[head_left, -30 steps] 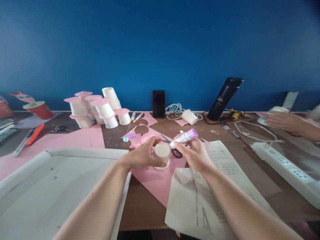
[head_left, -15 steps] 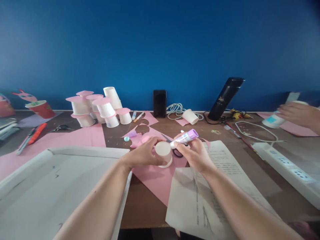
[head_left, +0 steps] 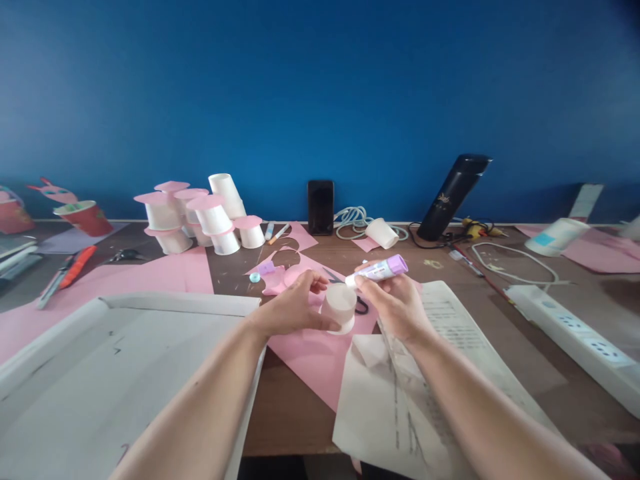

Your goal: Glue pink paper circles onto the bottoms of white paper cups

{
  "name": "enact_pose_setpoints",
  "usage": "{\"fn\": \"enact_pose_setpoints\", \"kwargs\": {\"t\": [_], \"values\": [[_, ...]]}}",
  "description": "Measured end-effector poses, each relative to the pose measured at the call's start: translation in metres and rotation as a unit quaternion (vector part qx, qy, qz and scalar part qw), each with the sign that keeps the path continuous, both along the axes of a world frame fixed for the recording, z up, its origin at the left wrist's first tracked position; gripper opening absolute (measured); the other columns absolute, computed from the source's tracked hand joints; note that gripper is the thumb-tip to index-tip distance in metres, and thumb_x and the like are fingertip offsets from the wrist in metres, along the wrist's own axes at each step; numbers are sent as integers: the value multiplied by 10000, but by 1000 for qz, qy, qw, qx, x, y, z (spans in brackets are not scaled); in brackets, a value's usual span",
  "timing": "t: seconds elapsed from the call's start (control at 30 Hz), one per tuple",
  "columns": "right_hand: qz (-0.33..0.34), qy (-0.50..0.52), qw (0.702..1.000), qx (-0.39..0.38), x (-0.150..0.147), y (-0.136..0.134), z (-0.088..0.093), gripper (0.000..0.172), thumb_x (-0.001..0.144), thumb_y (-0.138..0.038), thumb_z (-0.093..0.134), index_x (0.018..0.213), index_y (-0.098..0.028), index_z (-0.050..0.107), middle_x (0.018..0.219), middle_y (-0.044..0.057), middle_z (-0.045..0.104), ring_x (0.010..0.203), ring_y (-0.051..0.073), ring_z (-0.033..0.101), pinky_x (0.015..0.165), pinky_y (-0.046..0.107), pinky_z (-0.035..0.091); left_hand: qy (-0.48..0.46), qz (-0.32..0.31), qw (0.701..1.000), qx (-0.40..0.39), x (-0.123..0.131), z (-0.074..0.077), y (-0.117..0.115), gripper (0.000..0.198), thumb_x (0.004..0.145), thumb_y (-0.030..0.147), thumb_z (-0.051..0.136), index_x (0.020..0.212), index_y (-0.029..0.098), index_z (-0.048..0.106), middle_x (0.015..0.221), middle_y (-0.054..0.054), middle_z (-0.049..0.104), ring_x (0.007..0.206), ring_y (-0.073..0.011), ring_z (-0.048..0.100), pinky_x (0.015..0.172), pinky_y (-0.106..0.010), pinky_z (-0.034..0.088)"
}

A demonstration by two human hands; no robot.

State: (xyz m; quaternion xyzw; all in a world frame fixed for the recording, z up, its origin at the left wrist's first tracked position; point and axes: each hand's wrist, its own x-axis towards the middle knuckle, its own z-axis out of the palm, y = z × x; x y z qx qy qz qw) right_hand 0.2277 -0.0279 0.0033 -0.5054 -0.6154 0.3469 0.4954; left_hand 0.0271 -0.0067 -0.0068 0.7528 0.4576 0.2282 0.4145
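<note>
An upside-down white paper cup (head_left: 341,303) stands on pink paper (head_left: 313,363) in front of me. My left hand (head_left: 295,303) is curled loosely at the cup's left side, its thumb at the front of the lower rim and its bent fingers behind. My right hand (head_left: 395,303) grips a glue stick (head_left: 377,271) with a purple base, tilted so its white end points at the cup's top edge. Whether the glue touches the cup I cannot tell. Partly hidden behind the cup lie scissors (head_left: 362,305). A small blue cap (head_left: 255,277) rests to the left.
Stacked cups with pink paper pieces (head_left: 213,220) stand at the back left. A phone (head_left: 321,207) leans on the wall. A tipped cup (head_left: 383,233), a black bottle (head_left: 453,199), a power strip (head_left: 575,327), printed sheets (head_left: 445,320) and a large white sheet (head_left: 165,373) lie around.
The cup has shifted slightly right, and my left fingers sit looser round it. The glue stick has moved a little right. At the far right, another person's hand has left the blue-marked cup.
</note>
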Motion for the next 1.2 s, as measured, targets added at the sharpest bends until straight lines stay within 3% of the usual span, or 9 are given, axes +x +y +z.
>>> {"fn": "enact_pose_setpoints", "kwargs": {"t": [0.2, 0.47, 0.63, 0.73, 0.83, 0.93, 1.07, 1.2], "values": [[15, -19, 1000, 6, -2, -1, 2, 184, 821, -366, 560, 797, -192, 616, 757, 9, 622, 703, 166, 569, 628, 267, 430, 26, 10, 1000, 6, 14, -9, -4, 851, 483, 534, 812, 1170, 208, 431, 1189, -112, 502, 1098, -308, 486, 872, -440, 435], [14, -50, 999, -9, 1, 3, 1, 205, 813, -380, 550, 755, -193, 610, 699, 1, 599, 662, 164, 543, 600, 261, 407, 37, 6, 997, 65, 17, -8, -3, 649, 600, 468, 748, 1152, 241, 493, 1141, -85, 521, 1083, -296, 488, 914, -458, 411], [-27, -58, 998, -3, 3, 7, -3, 157, 803, -338, 568, 743, -197, 604, 688, -6, 616, 653, 163, 556, 601, 259, 405, 41, -2, 998, 47, 10, -4, -2, 640, 618, 395, 729, 1202, 263, 504, 1204, -72, 528, 1143, -302, 485, 935, -442, 420], [-16, -22, 1000, 3, 4, 7, -5, 175, 831, -352, 549, 793, -196, 620, 764, 8, 645, 726, 174, 585, 649, 267, 424, 33, -50, 998, 20, 2, -1, -1, 651, 646, 366, 706, 1254, 299, 482, 1234, -57, 539, 1161, -298, 500, 927, -417, 433], [2, 4, 1000, 13, 2, 5, -4, 197, 835, -377, 564, 850, -192, 630, 818, 19, 659, 788, 186, 606, 694, 277, 442, 28, -74, 997, -3, -1, 0, -2, 805, 615, 423, 744, 1330, 311, 391, 1313, -64, 492, 1224, -304, 462, 962, -415, 415], [14, -1, 1000, 14, -1, 3, -3, 200, 829, -384, 581, 864, -193, 629, 818, 19, 659, 788, 188, 617, 696, 279, 453, 30, -39, 999, 8, 5, -6, -3, 934, 529, 489, 794, 1324, 275, 350, 1326, -92, 453, 1242, -322, 426, 980, -449, 396], [10, -21, 999, 29, -3, 2, -4, 175, 816, -365, 596, 860, -200, 636, 870, 23, 673, 822, 192, 625, 724, 280, 464, 47, 1, 997, 63, 17, -17, -3, 810, 524, 532, 782, 1191, 229, 436, 1211, -103, 495, 1176, -342, 447, 956, -498, 393], [11, -50, 998, 29, -1, 5, -5, 154, 807, -345, 596, 821, -198, 640, 813, 13, 673, 777, 188, 623, 695, 274, 456, 56, 0, 995, 87, 19, -17, -3, 656, 598, 452, 748, 1154, 226, 482, 1158, -89, 527, 1106, -317, 491, 943, -499, 402]]}}
